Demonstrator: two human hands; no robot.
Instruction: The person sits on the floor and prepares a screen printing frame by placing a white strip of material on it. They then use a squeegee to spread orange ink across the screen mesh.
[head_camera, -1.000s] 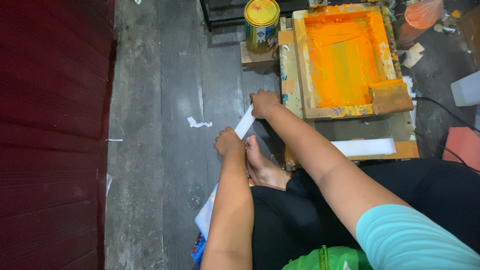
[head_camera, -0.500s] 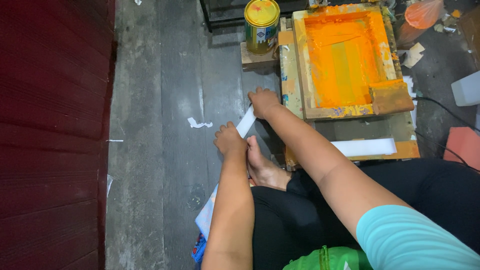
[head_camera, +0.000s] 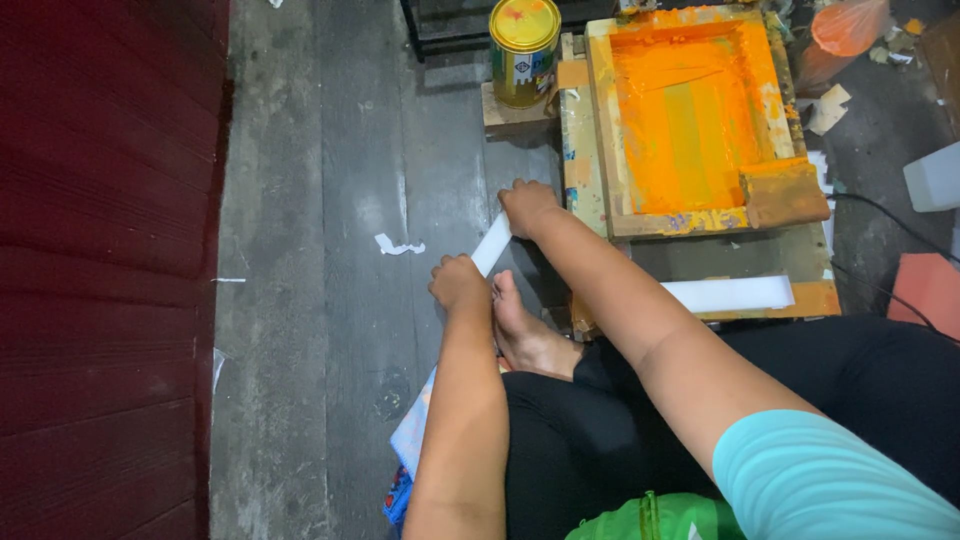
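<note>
A white paper strip (head_camera: 491, 243) stretches between my two hands, low over the grey floor. My left hand (head_camera: 459, 283) grips its near end, just beside my bare foot (head_camera: 522, 330). My right hand (head_camera: 526, 205) grips the far end, next to the corner of a wooden screen-printing frame (head_camera: 601, 130) coated in orange ink. An orange-smeared squeegee block (head_camera: 785, 193) rests in the frame's near right corner. Another white strip (head_camera: 728, 293) lies on the board in front of the frame.
A yellow-lidded paint can (head_camera: 524, 48) stands on a small block left of the frame. A torn paper scrap (head_camera: 399, 245) lies on the floor. A dark red wall (head_camera: 100, 250) runs along the left. Stacked printed sheets (head_camera: 412, 440) lie under my left arm.
</note>
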